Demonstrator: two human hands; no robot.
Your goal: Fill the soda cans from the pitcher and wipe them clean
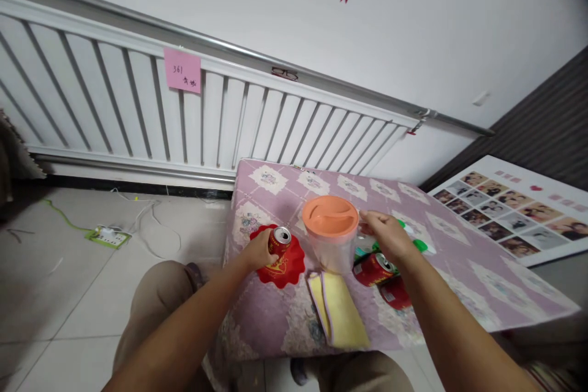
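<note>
Item 1: red drink can [281, 239], its long axis standing nearly upright, its top facing up. It is sitting over the red scalloped plate [296, 260]; whether its base is touching is hidden. The left hand [261, 252] is grasping it from the left, fingers and thumb wrapping the side; the forearm is slanting up from the lower left.

Item 2: translucent pitcher [333, 254] with orange lid [331, 217], standing upright just right of the plate. It is lying immediately left of the right hand's fingers, the right hand [383, 233] being the nearer 1. Those fingers are curling beside the lid's rim; whether they are closing on a handle, I cannot tell. The right forearm is reaching in from the lower right.

Adjacent: yellow cloth [342, 315], lying folded before the pitcher; 2 further red cans [373, 269], resting below the right wrist; patterned tablecloth [266, 318], lying beneath all.
</note>
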